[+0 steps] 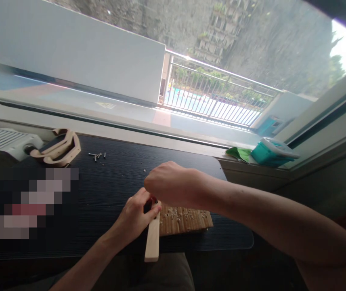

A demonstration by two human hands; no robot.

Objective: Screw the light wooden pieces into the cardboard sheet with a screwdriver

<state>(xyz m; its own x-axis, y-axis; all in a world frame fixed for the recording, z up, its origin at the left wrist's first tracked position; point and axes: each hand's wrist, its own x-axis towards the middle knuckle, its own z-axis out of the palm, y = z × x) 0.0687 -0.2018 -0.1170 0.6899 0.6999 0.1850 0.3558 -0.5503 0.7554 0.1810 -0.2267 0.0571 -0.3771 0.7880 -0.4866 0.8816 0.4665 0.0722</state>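
My left hand [136,216] pinches the top end of a pale wooden strip [152,241] that lies upright along the left edge of a brown wooden board [187,221] strewn with wood chips. My right hand [168,184] is curled into a fist just above the strip's top end, gripping a small dark tool that is mostly hidden by my fingers. Both hands meet over the board on the dark ribbed tabletop [106,190].
A curved wooden frame piece [58,148] lies at the table's back left beside a white radiator [5,141]. Several small nails [97,155] lie near it. A teal box [271,152] and a green cloth [238,153] sit on the windowsill. A blurred patch covers the table's left.
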